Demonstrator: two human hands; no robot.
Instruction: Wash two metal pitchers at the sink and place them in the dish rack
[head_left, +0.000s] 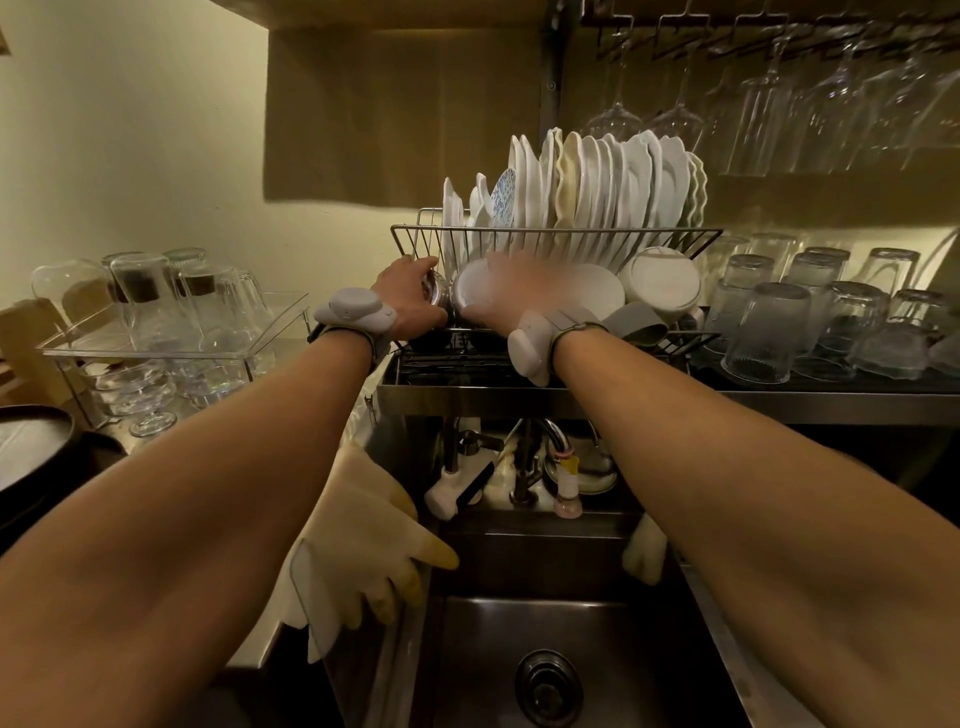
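My left hand (408, 299) grips a small shiny metal pitcher (435, 292) at the lower left corner of the wire dish rack (556, 229). Just to its right in the rack sits a second rounded metal pitcher (469, 291). My right hand (519, 293) is over it, but motion blur hides whether the fingers hold it. Both forearms stretch forward over the sink (519, 623), each with a grey wrist band. The rack's upper tier holds several upright white plates (597, 182).
White bowls and a grey cup (636, 322) fill the rack's lower right. Upturned glasses (769, 327) stand to the right, and more sit in a clear tray (171, 312) to the left. Rubber gloves (358, 545) drape over the sink's left edge. The faucet (550, 431) is below the rack, with stemware (769, 104) hanging above.
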